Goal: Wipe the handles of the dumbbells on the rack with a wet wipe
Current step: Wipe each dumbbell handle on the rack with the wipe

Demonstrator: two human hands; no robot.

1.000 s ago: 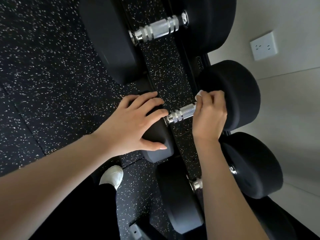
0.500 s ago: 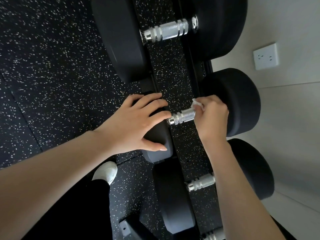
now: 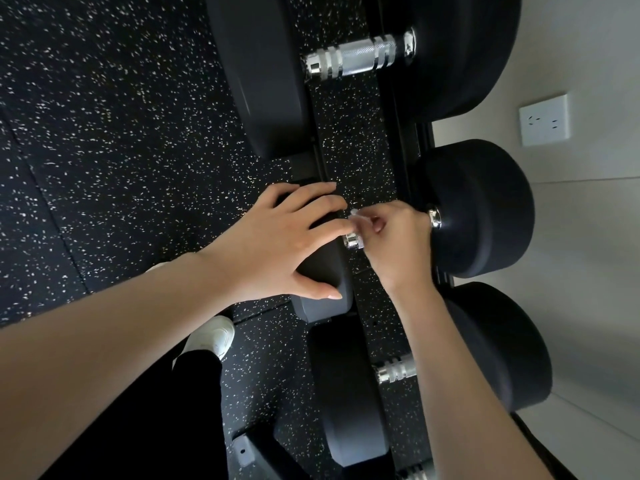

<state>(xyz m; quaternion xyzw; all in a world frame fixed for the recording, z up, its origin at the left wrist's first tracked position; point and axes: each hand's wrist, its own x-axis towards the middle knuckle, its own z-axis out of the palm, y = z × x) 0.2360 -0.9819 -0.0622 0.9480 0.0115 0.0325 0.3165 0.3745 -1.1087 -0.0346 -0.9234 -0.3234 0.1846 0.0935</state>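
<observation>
Your left hand [image 3: 277, 244] lies spread over the floor-side head [image 3: 322, 303] of the middle dumbbell, fingers nearly straight across its top and the thumb pressed along its lower rim. Just beside those fingertips, your right hand [image 3: 398, 247] is curled round the handle [image 3: 353, 242], with the wipe [image 3: 358, 216] pinched inside the grip and only a white corner poking out above the knuckles. The handle's long axis runs left to right across the view, from the head under your left hand up slightly to the wall-side head [image 3: 485, 209]. Only a short chrome stub shows between your two hands, so there is little bare length on that side. On the other side the chrome collar [image 3: 434, 220] sits close behind your right wrist. The next handle [image 3: 394, 370] lies parallel below, partly hidden by your right forearm. A bigger dumbbell's handle [image 3: 360, 58] lies parallel above, fully in the open and well apart. Speckled floor [image 3: 121, 133] shows through the rack between the heads, your shoe [image 3: 214, 334] stands on it, and a socket [image 3: 543, 121] sits on the wall beyond.
</observation>
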